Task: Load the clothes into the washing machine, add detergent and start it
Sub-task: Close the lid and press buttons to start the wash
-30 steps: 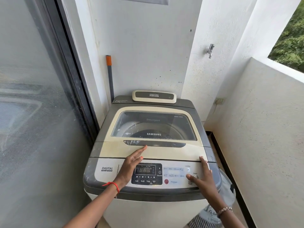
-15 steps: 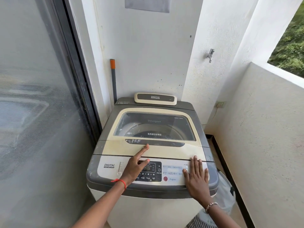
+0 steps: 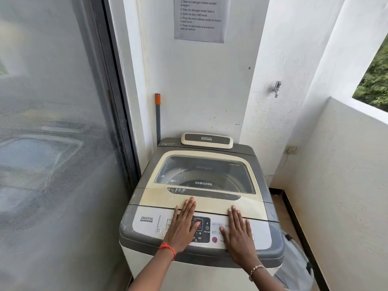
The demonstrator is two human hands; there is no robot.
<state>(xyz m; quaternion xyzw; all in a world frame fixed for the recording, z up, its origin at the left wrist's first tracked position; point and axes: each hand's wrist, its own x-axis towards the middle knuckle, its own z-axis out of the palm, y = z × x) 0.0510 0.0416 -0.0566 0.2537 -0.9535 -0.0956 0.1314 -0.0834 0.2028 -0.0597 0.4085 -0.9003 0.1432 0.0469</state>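
Observation:
A grey and cream top-loading washing machine (image 3: 147, 223) stands in front of me with its lid (image 3: 205, 201) down; the drum shows dimly through the lid window. My left hand (image 3: 184, 225) lies flat on the control panel (image 3: 200, 228), fingers reaching onto the lid's front edge, thumb over the dark display. My right hand (image 3: 238, 232) lies flat on the panel's right half, fingers together and pointing away, holding nothing. No clothes or detergent can be made out outside the machine.
A glass sliding door (image 3: 52, 143) closes off the left. A grey pole with an orange tip (image 3: 157, 116) leans behind the machine. A tap (image 3: 277, 89) and a printed notice (image 3: 199, 17) are on the wall. A white bag (image 3: 294, 263) sits at the machine's right.
The view has risen, showing the notice. My right hand slid left and forward from the panel's right end and flattened. My left hand straightened, fingers now pointing away.

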